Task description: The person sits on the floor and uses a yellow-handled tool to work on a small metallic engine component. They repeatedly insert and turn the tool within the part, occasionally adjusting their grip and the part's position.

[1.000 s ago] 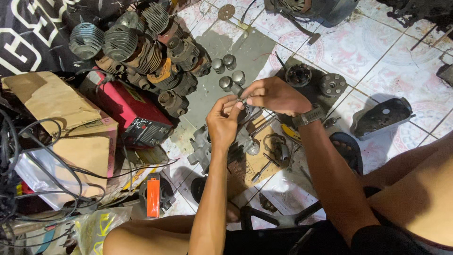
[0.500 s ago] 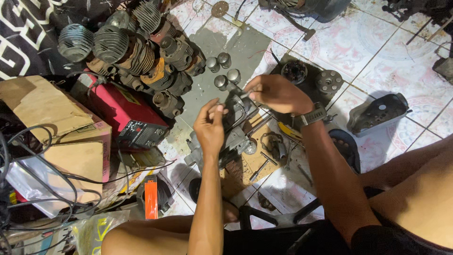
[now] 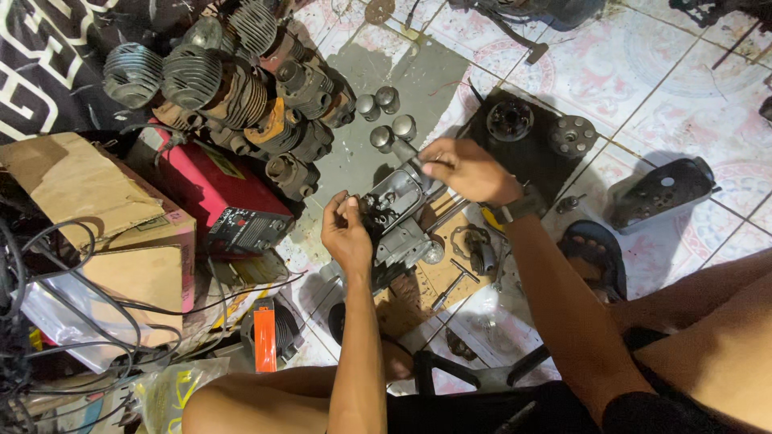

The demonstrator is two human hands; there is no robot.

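Note:
A grey metal engine casing (image 3: 400,215) rests on the tiled floor in front of me. My left hand (image 3: 346,233) pinches a small dark part at the casing's left rim. My right hand (image 3: 466,169), with a watch on its wrist, grips a slim metal tool (image 3: 408,151) angled down into the casing's top. Beside the casing lie a ring-shaped gasket (image 3: 465,239) and a T-shaped wrench (image 3: 452,286) on a piece of brown cardboard (image 3: 437,273).
Several finned engine cylinders (image 3: 217,76) are piled at upper left above a red box (image 3: 217,197). Small metal pistons (image 3: 386,116) stand on a grey mat. A black cover (image 3: 659,191), a sandal (image 3: 593,253), cardboard boxes (image 3: 88,209) and tangled cables (image 3: 32,321) surround me.
My hands have drawn apart: the left dropped to the casing's left rim, the right lifted to its upper side with the tool. The view has shifted a little.

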